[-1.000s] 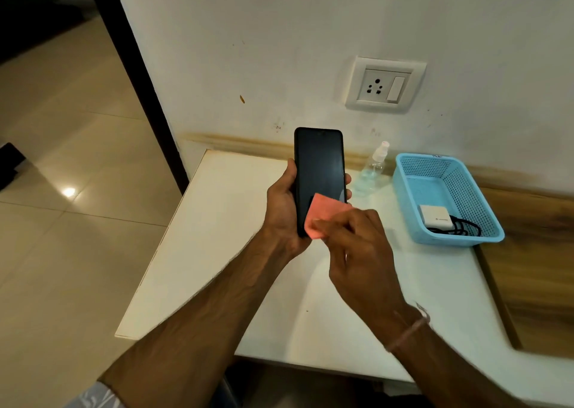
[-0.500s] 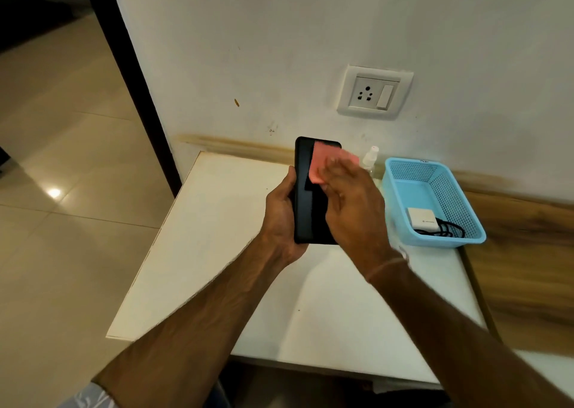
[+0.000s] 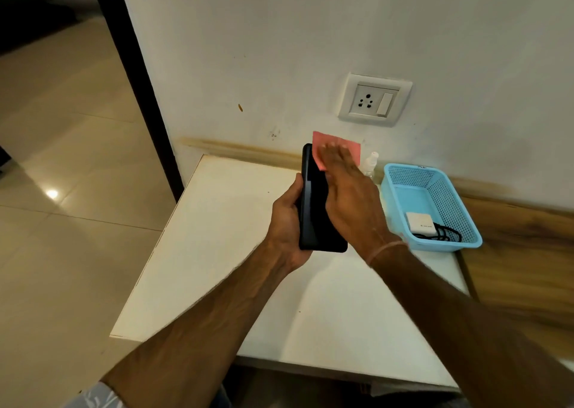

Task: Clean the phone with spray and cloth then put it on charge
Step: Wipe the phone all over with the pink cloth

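Hands are hovering together just left of a light blue perforated plastic basket point(image 3: 441, 246), above a white rectangular table point(image 3: 217, 252). The left hand point(image 3: 287, 221) is extending from the lower left, forearm stretched out, gripping a black slab-shaped smartphone point(image 3: 313, 209) by its lower half, thumb lying along the left edge; its other fingers are sitting behind the phone, out of sight. The phone is standing roughly upright in the air, clear of the tabletop, left of the basket. The right hand point(image 3: 348, 196) is extending from the lower right, a thin thread band point(image 3: 388, 247) circling its wrist, and is lying flat with straight fingers over the phone's face, pressing a thin pink square cloth point(image 3: 352, 150) against the upper end; the fingertips point(image 3: 334, 151) are blurring, so their exact placing is hard to tell. The cloth is sticking out past the phone's top edge, and the hand is covering most of the screen. A small clear spray bottle with a white cap point(image 3: 371, 160) is standing just left of the basket's far corner, largely hidden behind cloth and hand. Inside the basket a white square charger plug point(image 3: 419, 223) and a coiled black cable point(image 3: 444, 234) are lying at the near end. A white wall socket with a switch point(image 3: 374, 100) is sitting above and left of the basket.
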Available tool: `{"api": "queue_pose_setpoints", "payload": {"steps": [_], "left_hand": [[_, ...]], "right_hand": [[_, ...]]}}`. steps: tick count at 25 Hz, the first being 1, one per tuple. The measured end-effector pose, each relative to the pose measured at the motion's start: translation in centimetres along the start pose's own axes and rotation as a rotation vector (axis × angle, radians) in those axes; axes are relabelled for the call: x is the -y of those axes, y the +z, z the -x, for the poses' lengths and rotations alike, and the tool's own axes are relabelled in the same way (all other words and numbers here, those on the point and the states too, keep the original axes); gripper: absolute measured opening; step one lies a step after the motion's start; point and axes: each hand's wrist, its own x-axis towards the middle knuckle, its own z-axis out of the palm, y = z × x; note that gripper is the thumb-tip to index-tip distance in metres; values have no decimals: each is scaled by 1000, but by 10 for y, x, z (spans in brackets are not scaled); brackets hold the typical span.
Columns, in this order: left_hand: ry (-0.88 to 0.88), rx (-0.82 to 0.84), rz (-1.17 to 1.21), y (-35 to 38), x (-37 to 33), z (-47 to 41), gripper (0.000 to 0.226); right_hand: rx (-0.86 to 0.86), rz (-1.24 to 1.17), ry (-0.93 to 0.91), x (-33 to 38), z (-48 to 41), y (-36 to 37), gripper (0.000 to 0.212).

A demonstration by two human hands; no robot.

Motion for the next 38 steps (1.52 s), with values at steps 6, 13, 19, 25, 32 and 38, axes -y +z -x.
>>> {"api": "queue_pose_setpoints", "payload": {"steps": [6, 13, 19, 25, 32, 38], "left_hand": [[-64, 128, 163, -6, -14, 1, 64], [-36, 132, 90, -2, -16, 5, 57], [-49, 126, 197, -9, -12, 4, 62], [-81, 148, 145, -7, -20, 5, 65], [-28, 124, 169, -5, -15, 7, 53], [-54, 122, 142, -6, -20, 7, 55]], "right_hand": [[111, -14, -171, 19, 44, 14, 56], [22, 34, -57, 15, 33, -10, 49], [166, 99, -261, 33, 29, 14, 52], [267, 303, -424, -5, 35, -3, 57], [201, 146, -255, 25, -10, 10, 54], [271, 220, -479, -11, 6, -20, 55]]}}
